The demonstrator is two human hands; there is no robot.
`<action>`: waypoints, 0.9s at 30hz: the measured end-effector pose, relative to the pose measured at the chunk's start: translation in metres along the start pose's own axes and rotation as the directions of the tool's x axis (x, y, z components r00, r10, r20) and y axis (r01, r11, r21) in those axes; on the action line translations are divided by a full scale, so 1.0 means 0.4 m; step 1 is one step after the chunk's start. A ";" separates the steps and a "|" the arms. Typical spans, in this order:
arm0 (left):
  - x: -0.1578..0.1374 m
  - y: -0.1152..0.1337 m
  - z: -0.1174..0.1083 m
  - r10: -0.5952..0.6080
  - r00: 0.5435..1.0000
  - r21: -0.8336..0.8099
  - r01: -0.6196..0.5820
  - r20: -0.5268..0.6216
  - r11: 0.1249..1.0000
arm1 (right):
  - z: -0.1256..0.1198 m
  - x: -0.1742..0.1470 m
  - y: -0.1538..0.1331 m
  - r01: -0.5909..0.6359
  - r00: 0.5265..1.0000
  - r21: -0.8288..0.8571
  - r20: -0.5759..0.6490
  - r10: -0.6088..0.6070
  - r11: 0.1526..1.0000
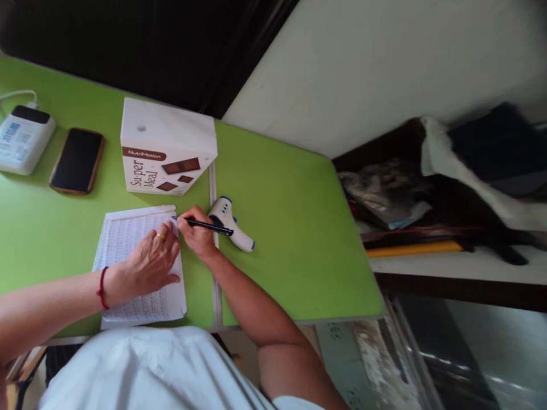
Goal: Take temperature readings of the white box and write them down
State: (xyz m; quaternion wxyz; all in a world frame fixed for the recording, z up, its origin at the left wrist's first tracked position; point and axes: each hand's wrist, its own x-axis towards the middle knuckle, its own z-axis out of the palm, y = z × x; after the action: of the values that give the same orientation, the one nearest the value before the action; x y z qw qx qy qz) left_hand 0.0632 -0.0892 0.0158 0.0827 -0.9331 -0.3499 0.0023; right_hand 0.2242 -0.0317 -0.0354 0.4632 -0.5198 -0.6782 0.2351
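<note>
A black pen (209,226) is gripped in my right hand (195,232), its tip at the upper right edge of a stack of paper sheets (122,236). Dense rows of small writing cover the top sheet. My left hand (147,256) lies flat across the sheets with the fingers stretched out, a ring on one finger and a red cord bracelet (102,288) at the wrist. Just right of my right hand lies a white infrared thermometer (234,225) with blue buttons. Behind the paper stands a white NutriMotion box (168,142).
A phone (77,160) in a brown case and a white power bank (25,139) with a cable lie on the left of the green table (290,228). A dark panel (128,51) rises behind. Cloths (388,188) and a yellow bar (414,249) sit on a shelf at right.
</note>
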 end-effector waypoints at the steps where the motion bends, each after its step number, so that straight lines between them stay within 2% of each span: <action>1: 0.000 0.001 0.000 -0.002 1.000 -0.008 0.002 -0.002 1.000 | 0.000 0.000 0.000 0.004 1.000 -0.002 -0.003 -0.004 1.000; 8: -0.007 0.005 0.010 -0.008 1.000 -0.010 0.008 -0.025 1.000 | -0.004 0.002 -0.006 0.046 0.999 -0.014 0.014 -0.046 0.999; 14: -0.009 0.003 0.016 0.000 1.000 0.013 0.000 -0.030 1.000 | -0.007 0.004 -0.007 0.016 0.999 -0.021 0.044 -0.015 1.000; 21: -0.010 0.003 0.019 0.000 0.999 0.015 0.000 -0.038 1.000 | -0.002 0.001 -0.004 0.037 0.999 0.002 -0.005 -0.037 0.999; 27: -0.015 0.003 0.031 -0.006 0.999 -0.008 0.006 -0.045 1.000 | -0.001 0.002 0.000 0.009 1.000 -0.007 -0.023 -0.009 1.000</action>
State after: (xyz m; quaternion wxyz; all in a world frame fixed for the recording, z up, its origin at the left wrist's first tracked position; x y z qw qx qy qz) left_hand 0.0587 -0.0921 0.0031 0.0867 -0.9323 -0.3506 -0.0204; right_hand 0.2245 -0.0311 -0.0349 0.4700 -0.5210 -0.6761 0.2246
